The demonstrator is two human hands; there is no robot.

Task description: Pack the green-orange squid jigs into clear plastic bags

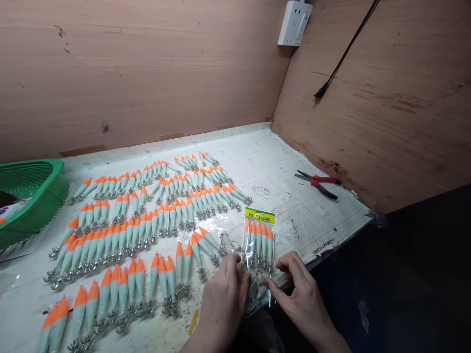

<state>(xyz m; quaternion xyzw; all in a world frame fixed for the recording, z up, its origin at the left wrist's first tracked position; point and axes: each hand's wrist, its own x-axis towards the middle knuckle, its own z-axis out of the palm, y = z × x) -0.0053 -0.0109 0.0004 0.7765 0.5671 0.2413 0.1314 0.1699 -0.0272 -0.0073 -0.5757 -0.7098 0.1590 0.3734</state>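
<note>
Left grip (225,290): by lure packet (259,239), I can't tell closure
Right grip (303,294): opposite side, unclear
Pliers (317,182): on counter (253,149)

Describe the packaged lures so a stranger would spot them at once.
Start at the white-covered table and follow its near edge to the left hand and right hand. Between and just beyond them is a clear bag of orange-tipped lures. Unlike the loose lures spread in rows to its left, this set sits under a yellow-and-green header card printed with the word LURE.
</note>
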